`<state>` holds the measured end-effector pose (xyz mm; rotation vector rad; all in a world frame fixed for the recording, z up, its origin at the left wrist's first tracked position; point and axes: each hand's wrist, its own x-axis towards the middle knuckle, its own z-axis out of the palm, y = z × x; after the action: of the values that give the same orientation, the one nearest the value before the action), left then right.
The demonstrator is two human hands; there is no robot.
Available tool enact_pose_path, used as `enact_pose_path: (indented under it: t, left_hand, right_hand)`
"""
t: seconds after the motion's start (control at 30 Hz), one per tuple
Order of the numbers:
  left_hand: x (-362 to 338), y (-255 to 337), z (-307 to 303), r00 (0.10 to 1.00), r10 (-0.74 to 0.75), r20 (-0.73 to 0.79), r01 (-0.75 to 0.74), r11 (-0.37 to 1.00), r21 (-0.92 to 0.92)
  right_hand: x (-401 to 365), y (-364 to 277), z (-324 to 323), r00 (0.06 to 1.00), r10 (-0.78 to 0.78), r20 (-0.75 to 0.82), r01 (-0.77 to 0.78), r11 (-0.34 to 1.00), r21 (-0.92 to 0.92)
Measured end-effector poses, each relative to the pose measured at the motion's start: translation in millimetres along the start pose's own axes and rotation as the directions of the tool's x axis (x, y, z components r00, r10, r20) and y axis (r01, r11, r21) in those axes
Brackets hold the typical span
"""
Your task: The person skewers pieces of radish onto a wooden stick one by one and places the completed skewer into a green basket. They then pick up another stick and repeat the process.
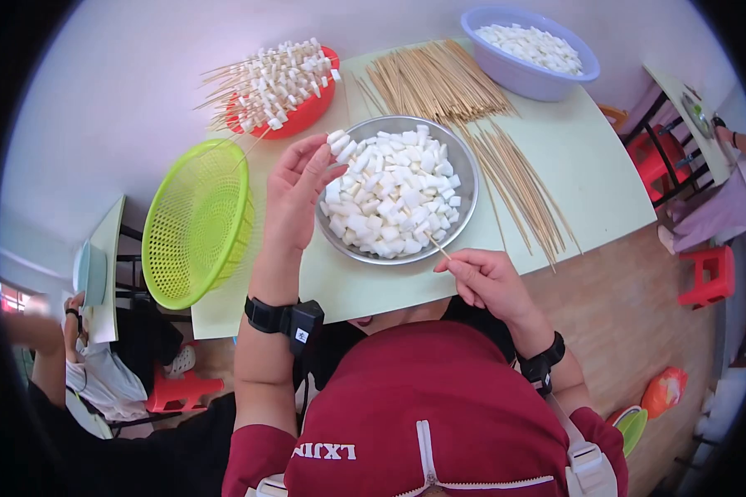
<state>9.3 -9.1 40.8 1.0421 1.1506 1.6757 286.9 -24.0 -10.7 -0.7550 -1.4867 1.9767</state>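
My left hand (294,195) is raised at the left rim of a metal bowl (466,178) full of white cubes (394,195), pinching white cubes (340,142) between thumb and fingers. My right hand (485,277) rests at the near edge of the bowl and grips a thin bamboo skewer (438,245) whose tip points into the cubes. Both wrists wear black bands.
Loose bamboo skewers (472,116) lie fanned behind and right of the bowl. A red plate (311,108) holds loaded skewers. A purple basin (526,70) of white cubes stands at the back. A green colander (195,219) overhangs the pale green table (588,166). Red stools stand around; another person sits at left.
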Motion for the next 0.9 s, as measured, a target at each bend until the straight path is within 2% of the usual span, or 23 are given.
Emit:
enact_pose_path:
  t: [0.23, 0.33, 0.37, 0.43, 0.47, 0.53, 0.77, 0.9]
  left_hand:
    - [-9, 10, 17, 0.996, -0.009, -0.090, -0.006, 0.988, -0.157]
    - [-12, 10, 17, 0.994, -0.026, -0.104, 0.002, 0.974, -0.226]
    - [-13, 10, 16, 0.994, -0.044, -0.100, 0.016, 0.964, -0.264]
    - [-16, 11, 15, 0.991, -0.060, -0.118, 0.022, 0.954, -0.299]
    - [-17, 11, 14, 0.989, -0.086, -0.119, 0.041, 0.940, -0.339]
    - [-19, 7, 10, 0.989, -0.079, -0.126, 0.033, 0.944, -0.327]
    - [-23, 12, 6, 0.990, -0.071, -0.124, 0.032, 0.954, -0.297]
    - [-26, 20, 6, 0.985, -0.086, -0.152, 0.034, 0.947, -0.319]
  right_hand:
    - [5, 2, -6, 1.000, 0.007, 0.028, -0.005, 0.997, -0.075]
    - [9, 1, -11, 0.992, 0.042, 0.118, -0.050, 0.997, 0.065]
    - [10, 2, -12, 0.990, 0.043, 0.135, -0.052, 0.997, 0.060]
    - [13, 4, -14, 0.980, 0.090, 0.177, -0.125, 0.972, 0.198]
    - [15, 4, -15, 0.978, 0.091, 0.189, -0.128, 0.973, 0.194]
    - [16, 4, -16, 0.967, 0.111, 0.230, -0.175, 0.944, 0.280]
    - [24, 6, -18, 0.960, 0.115, 0.256, -0.180, 0.953, 0.245]
    - [27, 6, -15, 0.975, 0.065, 0.214, -0.104, 0.979, 0.177]
